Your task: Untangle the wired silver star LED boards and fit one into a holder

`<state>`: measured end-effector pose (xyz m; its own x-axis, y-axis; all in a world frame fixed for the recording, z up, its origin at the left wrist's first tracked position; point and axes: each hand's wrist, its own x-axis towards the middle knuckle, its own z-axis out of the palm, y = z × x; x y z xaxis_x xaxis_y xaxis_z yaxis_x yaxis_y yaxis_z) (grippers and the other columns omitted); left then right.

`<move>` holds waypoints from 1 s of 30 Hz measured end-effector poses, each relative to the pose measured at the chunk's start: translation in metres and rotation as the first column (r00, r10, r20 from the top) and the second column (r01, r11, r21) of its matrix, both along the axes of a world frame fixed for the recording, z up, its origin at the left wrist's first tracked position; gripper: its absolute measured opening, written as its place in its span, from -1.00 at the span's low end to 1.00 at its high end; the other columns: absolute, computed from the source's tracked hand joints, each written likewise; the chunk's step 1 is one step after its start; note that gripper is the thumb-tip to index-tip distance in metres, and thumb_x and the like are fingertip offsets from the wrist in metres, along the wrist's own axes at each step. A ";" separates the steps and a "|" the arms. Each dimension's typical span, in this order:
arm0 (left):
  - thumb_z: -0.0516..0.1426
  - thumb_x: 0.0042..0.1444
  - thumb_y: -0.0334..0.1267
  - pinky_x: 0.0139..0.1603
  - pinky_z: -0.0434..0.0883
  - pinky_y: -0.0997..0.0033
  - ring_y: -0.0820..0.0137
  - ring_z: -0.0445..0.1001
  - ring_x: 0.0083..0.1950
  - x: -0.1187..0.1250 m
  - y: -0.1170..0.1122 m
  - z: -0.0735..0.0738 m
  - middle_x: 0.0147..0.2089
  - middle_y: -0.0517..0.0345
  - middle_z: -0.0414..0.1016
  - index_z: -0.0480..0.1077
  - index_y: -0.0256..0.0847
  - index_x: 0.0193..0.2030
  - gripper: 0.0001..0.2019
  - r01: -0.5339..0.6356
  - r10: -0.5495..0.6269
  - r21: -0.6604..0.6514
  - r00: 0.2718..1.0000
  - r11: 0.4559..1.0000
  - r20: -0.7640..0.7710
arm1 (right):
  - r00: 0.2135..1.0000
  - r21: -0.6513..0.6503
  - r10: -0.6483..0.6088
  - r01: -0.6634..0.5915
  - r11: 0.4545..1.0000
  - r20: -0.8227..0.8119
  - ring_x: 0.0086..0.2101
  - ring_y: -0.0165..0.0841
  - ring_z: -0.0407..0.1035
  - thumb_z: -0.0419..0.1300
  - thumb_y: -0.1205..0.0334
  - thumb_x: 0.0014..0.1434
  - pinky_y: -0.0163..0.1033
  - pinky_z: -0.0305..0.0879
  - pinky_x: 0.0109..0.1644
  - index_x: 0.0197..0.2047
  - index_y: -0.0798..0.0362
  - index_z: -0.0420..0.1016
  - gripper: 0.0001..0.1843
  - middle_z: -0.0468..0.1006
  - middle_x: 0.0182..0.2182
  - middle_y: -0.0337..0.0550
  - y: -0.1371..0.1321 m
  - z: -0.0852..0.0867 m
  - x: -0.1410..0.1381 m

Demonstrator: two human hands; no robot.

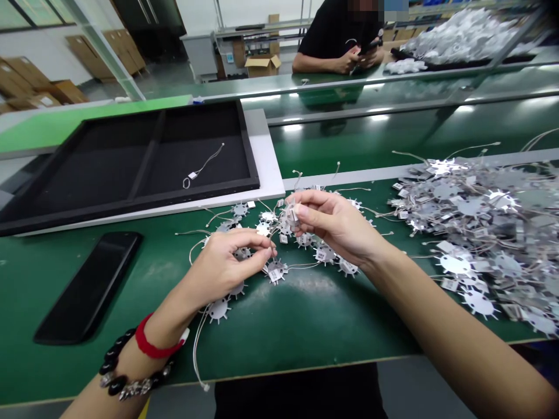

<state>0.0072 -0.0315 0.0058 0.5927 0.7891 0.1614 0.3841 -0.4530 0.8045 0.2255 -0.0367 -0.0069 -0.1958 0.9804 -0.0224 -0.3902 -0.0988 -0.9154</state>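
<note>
Pinched between the thumb and fingers of my right hand (329,224) is a spiky-edged round metal plate (291,216) with a small white label, raised above the bench. My left hand (233,259) is closed at the fingertips on a thin pale wire (273,247), just left of the right hand. Below and around both hands lie several more such metal plates (276,271), many with labels and thin white wires. Part of this group is hidden behind my hands.
A large heap of metal plates (467,203) covers the right side of the green bench (314,331). At left are a black phone (89,288) and a black divided tray (105,151) holding one wired piece (192,175). Across the bench, a person (336,43) holds a dark object.
</note>
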 end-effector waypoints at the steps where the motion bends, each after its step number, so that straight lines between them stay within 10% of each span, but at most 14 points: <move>1: 0.17 0.21 -0.30 -0.11 0.52 0.37 0.33 0.60 -0.20 0.000 0.000 0.001 -0.27 0.18 0.66 0.57 -0.14 -0.30 -0.87 -0.011 0.011 -0.016 1.000 1.000 0.002 | 1.000 -0.001 0.001 -0.001 1.000 0.004 -0.48 -0.51 0.40 0.48 0.18 0.02 -0.35 0.43 -0.34 -0.22 0.06 0.60 -0.74 0.55 -0.43 -0.28 0.000 0.000 0.000; 30: 0.16 0.16 -0.25 -0.37 0.50 0.44 0.30 0.62 -0.32 -0.003 0.003 0.005 -0.34 0.14 0.67 0.58 -0.18 -0.33 -0.84 -0.044 0.037 -0.208 0.999 0.977 -0.037 | 0.997 0.010 0.082 -0.082 0.997 -0.007 -0.46 -0.51 0.41 0.46 0.20 0.05 -0.34 0.43 -0.32 -0.24 0.04 0.61 -0.79 0.54 -0.39 -0.28 -0.002 0.001 -0.001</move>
